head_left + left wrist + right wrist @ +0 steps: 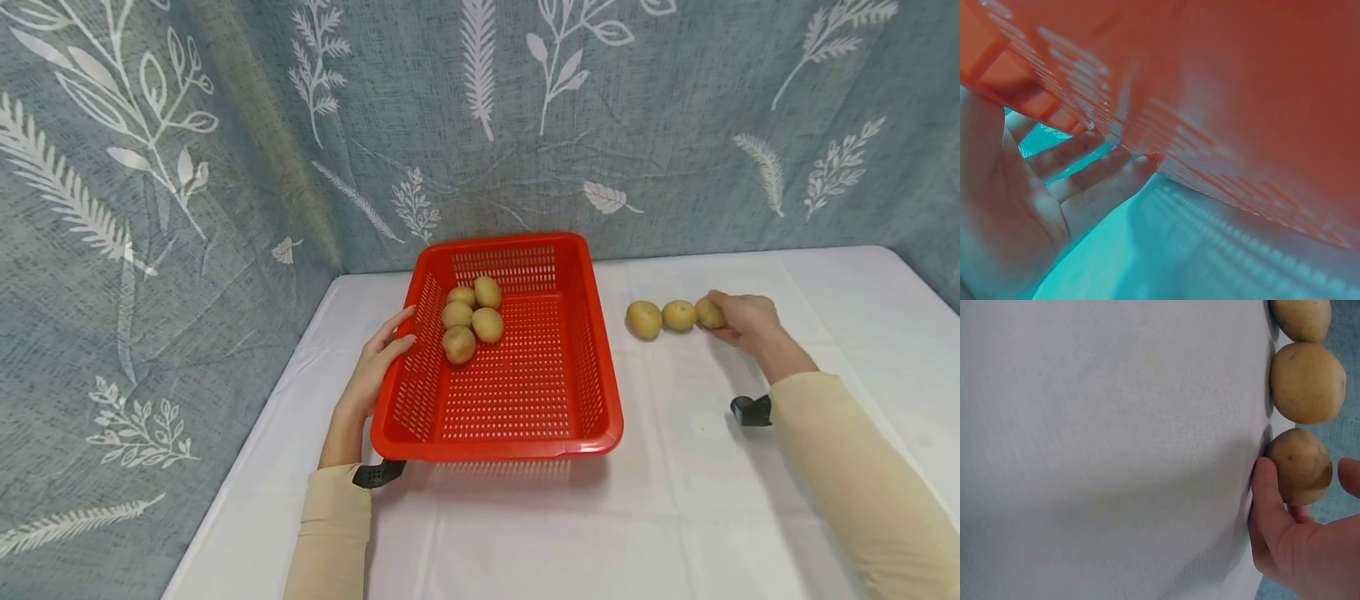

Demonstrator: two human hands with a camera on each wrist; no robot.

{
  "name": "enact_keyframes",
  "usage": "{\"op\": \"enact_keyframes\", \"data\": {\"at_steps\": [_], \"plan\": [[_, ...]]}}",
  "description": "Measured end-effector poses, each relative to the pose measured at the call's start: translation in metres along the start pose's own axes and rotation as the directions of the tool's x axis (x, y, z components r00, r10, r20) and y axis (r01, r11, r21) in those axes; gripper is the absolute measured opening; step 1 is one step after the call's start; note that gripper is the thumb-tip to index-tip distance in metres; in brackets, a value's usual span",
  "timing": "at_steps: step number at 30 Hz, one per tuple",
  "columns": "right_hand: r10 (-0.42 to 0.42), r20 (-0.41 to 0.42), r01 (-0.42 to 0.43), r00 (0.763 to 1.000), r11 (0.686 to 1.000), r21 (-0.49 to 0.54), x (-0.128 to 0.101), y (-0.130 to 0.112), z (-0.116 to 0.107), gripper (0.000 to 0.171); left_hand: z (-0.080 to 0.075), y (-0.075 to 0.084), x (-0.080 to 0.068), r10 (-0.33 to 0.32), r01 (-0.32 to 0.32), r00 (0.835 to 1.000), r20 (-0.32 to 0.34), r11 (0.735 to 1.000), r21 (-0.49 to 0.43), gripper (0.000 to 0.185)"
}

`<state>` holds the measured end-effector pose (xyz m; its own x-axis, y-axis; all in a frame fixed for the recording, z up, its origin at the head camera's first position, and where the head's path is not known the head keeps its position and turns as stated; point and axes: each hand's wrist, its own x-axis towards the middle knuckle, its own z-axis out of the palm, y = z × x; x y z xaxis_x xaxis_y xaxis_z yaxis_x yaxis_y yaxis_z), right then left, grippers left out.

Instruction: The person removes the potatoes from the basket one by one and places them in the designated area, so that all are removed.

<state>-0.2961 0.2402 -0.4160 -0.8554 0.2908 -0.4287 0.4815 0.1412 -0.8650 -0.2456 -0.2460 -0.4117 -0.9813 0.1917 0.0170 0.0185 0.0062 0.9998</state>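
As only wrist view shows, right hand [1310, 553] wide round potato [1300, 465]; left hand [366, 371] outstretched against basket [495, 451].

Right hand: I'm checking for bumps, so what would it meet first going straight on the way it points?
Probably the rightmost potato, which the right hand partly encircles; beyond it, the row's middle potato.

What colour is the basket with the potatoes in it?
The plastic basket is bright red; the head view shows it best.
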Motion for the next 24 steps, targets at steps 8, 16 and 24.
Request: {"op": "enact_keyframes", "data": {"at_steps": [8, 16, 24], "plan": [[-0.014, -0.024, 0.013, 1.0, 1.0, -0.018, -0.0006, -0.0008, -0.0048, 0.064, 0.0008, 0.0, -0.0005, 0.004, -0.004, 1.0, -0.004, 1.0, -0.003, 0.051], [0.0, -0.033, -0.001, 0.999, 0.999, -0.046, 0.0065, 0.0011, -0.0071, 0.059, 0.001, -0.0001, -0.0002, 0.005, -0.005, 1.0, -0.004, 1.0, -0.003, 0.051], [0.002, 0.008, -0.001, 1.0, 0.999, -0.052, 0.0074, -0.0009, -0.0039, 0.059, 0.0008, 0.0003, -0.0007, 0.0, 0.0, 1.0, -0.011, 1.0, 0.0, 0.051]]}}
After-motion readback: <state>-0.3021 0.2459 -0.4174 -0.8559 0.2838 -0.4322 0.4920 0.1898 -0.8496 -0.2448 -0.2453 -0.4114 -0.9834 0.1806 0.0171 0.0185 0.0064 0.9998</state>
